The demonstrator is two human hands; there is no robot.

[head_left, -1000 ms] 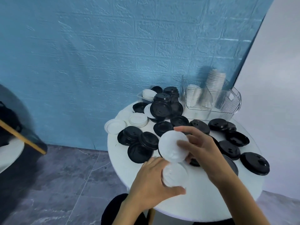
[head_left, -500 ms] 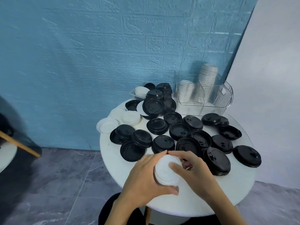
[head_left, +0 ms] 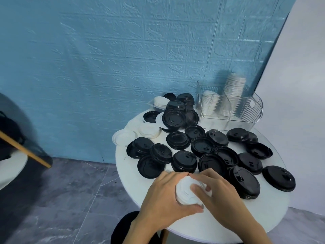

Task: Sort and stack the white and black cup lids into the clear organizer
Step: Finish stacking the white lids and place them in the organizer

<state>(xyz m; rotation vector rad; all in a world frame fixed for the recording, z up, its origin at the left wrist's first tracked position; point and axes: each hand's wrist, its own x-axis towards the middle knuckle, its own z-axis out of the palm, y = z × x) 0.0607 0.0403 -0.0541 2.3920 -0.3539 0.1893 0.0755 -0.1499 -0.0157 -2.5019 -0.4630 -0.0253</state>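
Both hands meet over the near edge of a round white desk (head_left: 274, 215), at 6 o'clock in the view. The left hand (head_left: 163, 199) curls its fingers around a small stack of white lids (head_left: 184, 192), thumb underneath. The right hand (head_left: 219, 196) pinches the same stack from the other side, its thumb lying across the top. Loose black lids (head_left: 202, 147) cover the desk from 9 to 3 o'clock, some overlapping. More white lids (head_left: 149, 130) lie at 10 o'clock. The clear organizer (head_left: 246, 111) stands at 1 o'clock against a blue wall (head_left: 105, 59), with white stacks already inside its compartments.
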